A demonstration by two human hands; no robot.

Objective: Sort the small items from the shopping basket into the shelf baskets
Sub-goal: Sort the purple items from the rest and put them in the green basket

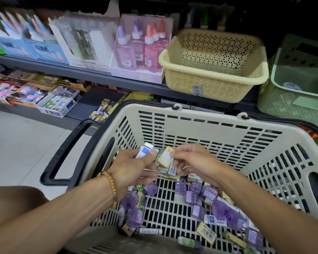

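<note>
The upper shelf row goes soft and blurred toward the left, and the print on its boxes cannot be read. The green basket on the right is cut off by the frame edge, and what lies in it is unclear. Down in the shopping basket, the small items lie in a jumble of purple cases and white and yellow packets, some half buried under the others.

Above that heap, the left hand grips a small stack of white packets, fingers curled around them. The right hand pinches a yellow-edged packet just beside that stack.

On the shelf behind stands a cream perforated basket, next to a carton of glue bottles with purple and orange caps. A lower shelf holds more boxed stationery. The floor at the left is pale tile, and the room above the shelf is dark.
</note>
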